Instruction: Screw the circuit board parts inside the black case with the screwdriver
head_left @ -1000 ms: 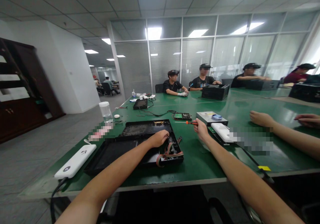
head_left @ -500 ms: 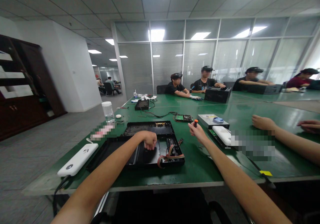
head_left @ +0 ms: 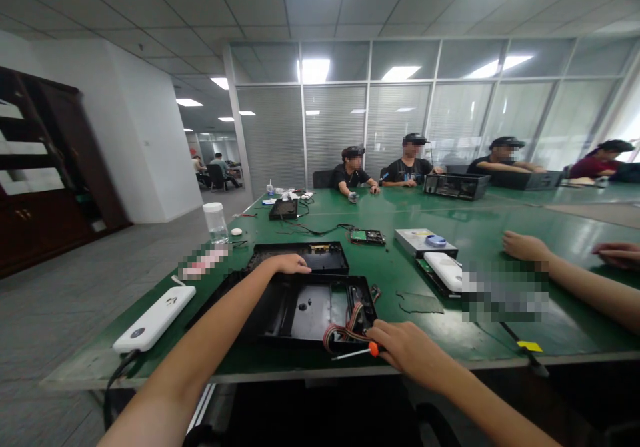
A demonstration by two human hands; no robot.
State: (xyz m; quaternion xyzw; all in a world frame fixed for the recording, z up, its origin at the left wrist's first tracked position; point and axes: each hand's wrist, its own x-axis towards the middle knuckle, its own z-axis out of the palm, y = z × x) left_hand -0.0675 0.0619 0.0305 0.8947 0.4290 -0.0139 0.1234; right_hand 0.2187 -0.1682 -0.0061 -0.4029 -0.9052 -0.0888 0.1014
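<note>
An open black device case [head_left: 305,307] lies on the green table [head_left: 450,327] in front of me, with a bundle of striped ribbon cable [head_left: 345,330] at its near right corner. My left hand [head_left: 287,264] rests palm down on the case's far edge, fingers stretched flat. My right hand [head_left: 407,347] is closed on a small orange-handled screwdriver [head_left: 357,352], whose thin shaft points left along the table's front edge beside the cable. A second black tray [head_left: 313,256] lies just beyond the case.
A white power bank [head_left: 155,317] with a cable lies at the left, a clear jar [head_left: 216,222] behind it. A green circuit board [head_left: 367,236], a silver drive [head_left: 420,241] and a white box [head_left: 445,270] sit to the right. Another person's hands [head_left: 523,246] rest at right; several people sit at the far end.
My right hand came down from mid-table to the front edge with the screwdriver. My left hand left the inside of the case and opened flat on its far edge.
</note>
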